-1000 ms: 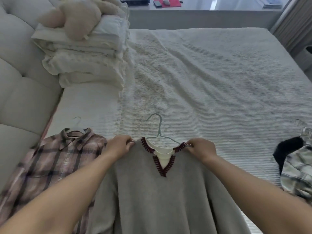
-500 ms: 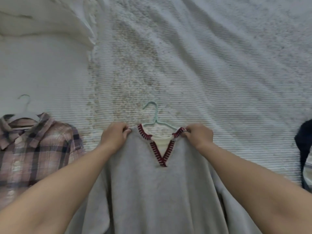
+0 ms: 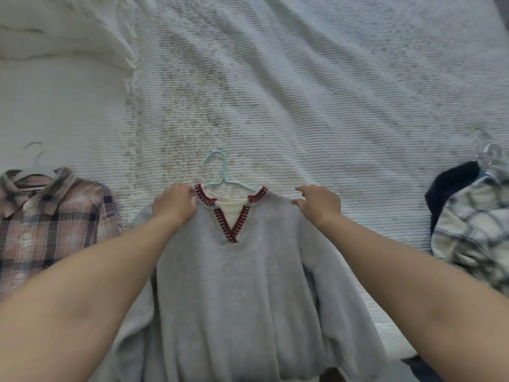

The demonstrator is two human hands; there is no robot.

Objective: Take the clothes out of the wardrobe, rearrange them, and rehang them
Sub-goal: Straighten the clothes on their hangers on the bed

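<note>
A grey V-neck sweater (image 3: 239, 293) with dark red stitching at the collar lies flat on the bed, on a light blue hanger (image 3: 220, 172) whose hook points away from me. My left hand (image 3: 175, 204) grips the sweater's left shoulder beside the collar. My right hand (image 3: 319, 204) rests on the right shoulder further out from the collar, its fingers pinching the fabric edge.
A pink plaid shirt (image 3: 46, 221) on a white hanger (image 3: 34, 166) lies at the left. At the right is a heap with a dark garment (image 3: 451, 188), a white checked shirt (image 3: 476, 230) and clear hangers (image 3: 493, 153). A white textured bedspread (image 3: 316, 92) covers the bed; pillows (image 3: 63, 31) sit at top left.
The view tilted down toward the bed. My right hand slid outward from the collar along the sweater's right shoulder. My left hand stayed at the collar's left side.
</note>
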